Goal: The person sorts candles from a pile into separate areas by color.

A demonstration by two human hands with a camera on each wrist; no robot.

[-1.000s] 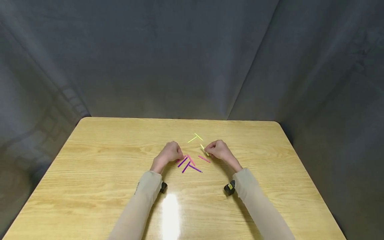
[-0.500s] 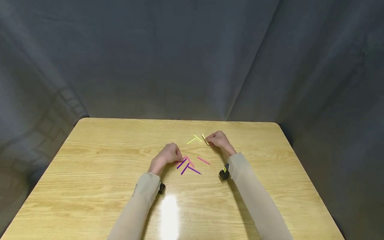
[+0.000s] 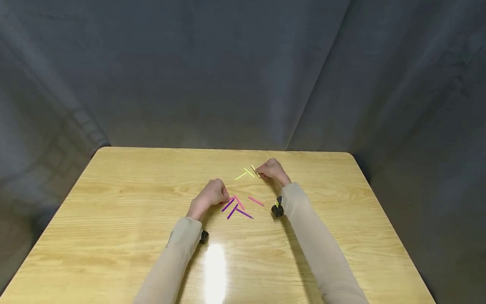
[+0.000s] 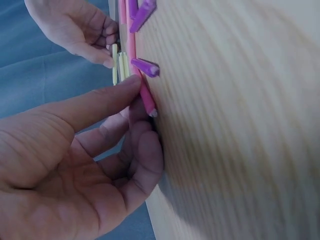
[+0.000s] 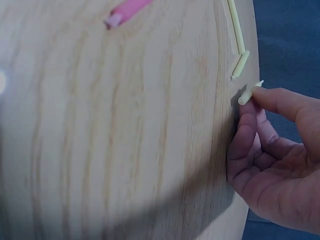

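My left hand (image 3: 212, 193) pinches the end of a thin pink stick (image 4: 146, 98), pale at its tip, low over the table between thumb and fingers. A short purple stick (image 4: 146, 67) leans against its far side in the left wrist view. My right hand (image 3: 271, 169) holds a yellow stick (image 5: 250, 94) between thumb and forefinger, just right of two more yellow sticks. Of those two, one yellow stick (image 3: 241, 176) slants and the other yellow stick (image 3: 249, 172) meets its upper end.
Nearer me on the wooden table (image 3: 133, 236) lie purple sticks (image 3: 233, 211) and another pink stick (image 3: 239, 202), close together. A separate pink stick (image 3: 256, 201) lies to their right. Grey curtains (image 3: 197, 84) hang behind the table.
My right hand has carried the yellow stick away from me, then slightly left, up beside the two yellow sticks. My left hand stays at the pink stick.
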